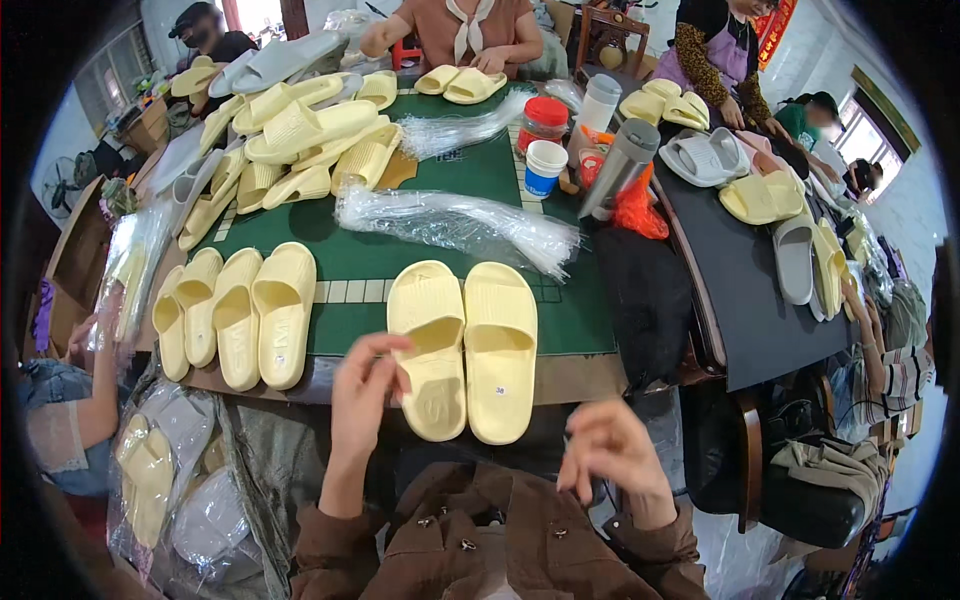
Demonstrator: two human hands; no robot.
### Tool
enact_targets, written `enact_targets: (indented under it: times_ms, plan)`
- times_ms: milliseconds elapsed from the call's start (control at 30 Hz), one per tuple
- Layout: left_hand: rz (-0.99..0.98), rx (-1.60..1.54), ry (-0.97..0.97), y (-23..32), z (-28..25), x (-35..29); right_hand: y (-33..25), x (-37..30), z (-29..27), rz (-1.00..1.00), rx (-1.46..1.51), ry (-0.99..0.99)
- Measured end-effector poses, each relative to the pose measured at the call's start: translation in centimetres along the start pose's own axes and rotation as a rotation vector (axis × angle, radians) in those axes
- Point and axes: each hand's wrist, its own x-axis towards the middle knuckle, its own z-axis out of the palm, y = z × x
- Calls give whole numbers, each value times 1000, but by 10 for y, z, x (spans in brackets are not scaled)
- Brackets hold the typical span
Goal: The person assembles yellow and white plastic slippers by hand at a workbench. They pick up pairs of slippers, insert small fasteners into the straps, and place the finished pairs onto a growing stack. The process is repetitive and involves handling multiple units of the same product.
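Observation:
A pair of pale yellow slide slippers lies side by side at the table's near edge, toes away from me: a left slipper (427,350) and a right slipper (501,352) with a small white sticker on its insole. My left hand (368,385) is beside the left slipper, fingers loosely bent and apart, holding nothing visible; whether the fingertips touch its edge I cannot tell. Off to the right of the pair, my right hand (612,452) hovers with loosely curled, separated fingers and nothing in them. More yellow slippers (236,318) stand in a row to the left.
A bundle of thin white plastic strands (460,222) lies across the green table mat (330,243). Beyond it are a slipper pile (310,130), a red-lidded jar (543,124), a paper cup (544,168) and a steel flask (622,165). Other people work around the tables.

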Motion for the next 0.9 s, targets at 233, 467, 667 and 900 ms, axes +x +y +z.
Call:
enact_targets:
  times_ms: [233, 467, 667, 900]
  plan:
    - [-28, 404, -142, -33, 17, -6, 56, 71, -27, -1, -321, 210]
    - [471, 966, 92, -50, 31, 15, 81, 112, -10, -315, -1226, 330]
    - [411, 819, 95, -55, 32, 20, 97, 137, -14, -337, -1442, 313]
    - [393, 748, 11, -50, 30, 24, 96, 136, -8, -463, -1278, 393]
